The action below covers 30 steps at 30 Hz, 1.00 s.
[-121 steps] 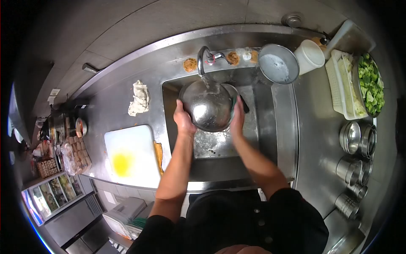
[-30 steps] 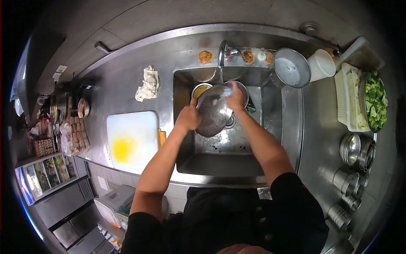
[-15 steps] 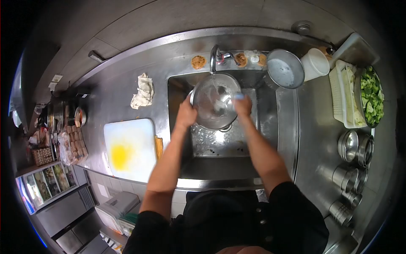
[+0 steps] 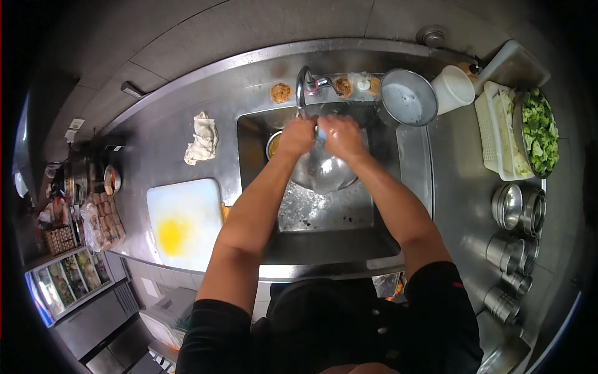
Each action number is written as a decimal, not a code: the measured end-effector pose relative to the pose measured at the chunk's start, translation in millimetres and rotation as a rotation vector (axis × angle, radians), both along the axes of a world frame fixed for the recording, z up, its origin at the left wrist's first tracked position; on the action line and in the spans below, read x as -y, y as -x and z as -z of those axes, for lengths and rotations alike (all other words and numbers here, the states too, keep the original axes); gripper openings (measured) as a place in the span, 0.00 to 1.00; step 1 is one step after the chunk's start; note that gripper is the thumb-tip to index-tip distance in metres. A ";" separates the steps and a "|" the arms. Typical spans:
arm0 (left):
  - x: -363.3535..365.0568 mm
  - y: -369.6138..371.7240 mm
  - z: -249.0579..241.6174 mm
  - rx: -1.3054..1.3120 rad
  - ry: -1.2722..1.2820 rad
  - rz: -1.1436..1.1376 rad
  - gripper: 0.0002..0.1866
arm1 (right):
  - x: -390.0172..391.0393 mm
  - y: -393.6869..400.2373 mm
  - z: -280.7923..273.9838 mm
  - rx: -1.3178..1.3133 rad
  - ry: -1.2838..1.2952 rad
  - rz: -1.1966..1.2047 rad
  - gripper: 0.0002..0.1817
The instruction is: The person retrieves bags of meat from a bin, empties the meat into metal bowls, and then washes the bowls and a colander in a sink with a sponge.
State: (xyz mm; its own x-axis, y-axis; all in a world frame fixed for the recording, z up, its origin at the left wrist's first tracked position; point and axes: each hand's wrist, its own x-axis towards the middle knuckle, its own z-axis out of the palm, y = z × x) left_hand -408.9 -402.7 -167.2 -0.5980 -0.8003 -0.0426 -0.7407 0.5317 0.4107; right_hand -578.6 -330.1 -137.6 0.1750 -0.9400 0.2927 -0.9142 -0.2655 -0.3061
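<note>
Both hands are close together under the tap point(image 4: 303, 84), above the sink point(image 4: 383, 215). My right hand point(image 4: 341, 137) is closed around a small light-blue thing point(image 4: 321, 134), perhaps a sponge, mostly hidden by the fingers. My left hand point(image 4: 297, 137) is beside it with fingers curled in; what they hold, if anything, is hidden. Below them a round metal bowl point(image 4: 325, 171) lies in the sink, its far part covered by my hands. To its left, a smaller round container point(image 4: 273, 144) with something yellow inside shows partly behind my left wrist.
Left of the sink are a crumpled white cloth point(image 4: 202, 138) and a white cutting board point(image 4: 184, 212) with a yellow stain. On the right stand a metal pot point(image 4: 409, 97), a white bucket point(image 4: 453, 88), a white basket point(image 4: 491, 134), chopped greens point(image 4: 541, 137) and stacked metal bowls point(image 4: 509, 206).
My left hand has let go of the bowl's rim and moved up beside the right under the tap. The bowl now sits free in the sink. My right hand has shifted left with the light-blue thing.
</note>
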 end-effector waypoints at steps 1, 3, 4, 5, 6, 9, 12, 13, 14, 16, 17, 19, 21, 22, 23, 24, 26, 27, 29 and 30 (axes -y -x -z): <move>4.7 -0.2 -5.2 0.037 0.026 -0.071 0.12 | 8.8 14.0 5.0 0.152 0.017 0.033 0.12; 7.6 -12.5 -23.0 0.021 0.053 -0.184 0.07 | -0.5 34.3 11.2 0.284 -0.095 0.295 0.14; -3.8 -15.6 -26.3 0.025 0.054 -0.179 0.07 | -8.7 40.2 16.5 0.414 -0.216 0.564 0.17; -15.4 -20.2 -23.1 -0.238 -0.048 -0.422 0.10 | -19.1 38.7 46.1 0.513 -0.177 0.727 0.20; -28.3 -25.9 -15.7 -0.502 -0.155 -0.662 0.14 | -33.5 30.6 91.3 0.611 -0.138 0.889 0.23; -85.1 -11.7 78.9 -0.796 -0.140 -0.908 0.14 | -70.0 -27.8 168.2 1.329 -0.102 1.122 0.27; -118.2 -34.3 52.9 -0.879 -0.527 -0.964 0.17 | -91.7 -31.2 170.6 1.134 -0.393 1.129 0.32; -117.5 -42.7 33.9 -0.897 -0.783 -0.938 0.20 | -86.0 -21.6 125.2 0.899 -0.201 1.077 0.35; -117.2 -54.1 49.2 -0.941 -0.822 -0.890 0.23 | -84.6 -16.1 88.1 0.660 -0.019 1.014 0.38; -119.5 -64.8 37.2 -0.821 -0.811 -0.824 0.21 | -83.5 -11.7 60.1 0.381 -0.014 0.662 0.39; -121.8 -63.0 26.2 -0.822 -0.810 -0.820 0.21 | -82.1 -11.8 54.7 0.107 -0.009 0.306 0.39; -128.3 -61.8 6.1 -0.918 -0.709 -0.780 0.19 | -92.0 -34.0 66.8 0.349 -0.360 -0.026 0.33; -131.1 -70.2 9.9 -0.878 -0.731 -0.763 0.18 | -93.5 -63.2 66.4 0.571 -0.521 -0.133 0.20; -133.8 -73.1 13.1 -0.841 -0.753 -0.744 0.17 | -88.7 -75.9 56.8 0.641 -0.495 -0.144 0.15; -139.4 -69.0 -5.8 -0.848 -0.875 -0.761 0.20 | -71.1 -78.6 56.7 0.617 -0.255 -0.167 0.13; -142.1 -70.1 -6.6 -0.843 -0.880 -0.762 0.20 | -49.0 -75.0 59.5 0.589 -0.020 -0.185 0.11; -141.0 -74.0 -8.9 -0.677 -0.817 -0.723 0.18 | -17.9 -52.0 55.8 0.221 0.187 -0.054 0.08; -136.6 -75.6 -12.7 -0.707 -0.653 -0.725 0.19 | -11.4 -39.1 61.6 0.112 0.100 -0.048 0.08; -123.8 -78.9 -18.7 -0.664 -0.596 -0.763 0.20 | -16.8 -41.3 74.1 -0.059 -0.183 -0.004 0.12; -114.6 -76.5 -23.3 -0.632 -0.539 -0.794 0.22 | -28.7 -51.6 92.3 -0.062 -0.181 -0.004 0.12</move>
State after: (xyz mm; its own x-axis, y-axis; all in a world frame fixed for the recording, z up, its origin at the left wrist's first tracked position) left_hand -332.4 -288.1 -144.0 0.0304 -0.9301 -0.3661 -0.3685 -0.3509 0.8609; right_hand -527.0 -301.4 -229.9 0.1912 -0.9757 0.1071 -0.9319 -0.2147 -0.2923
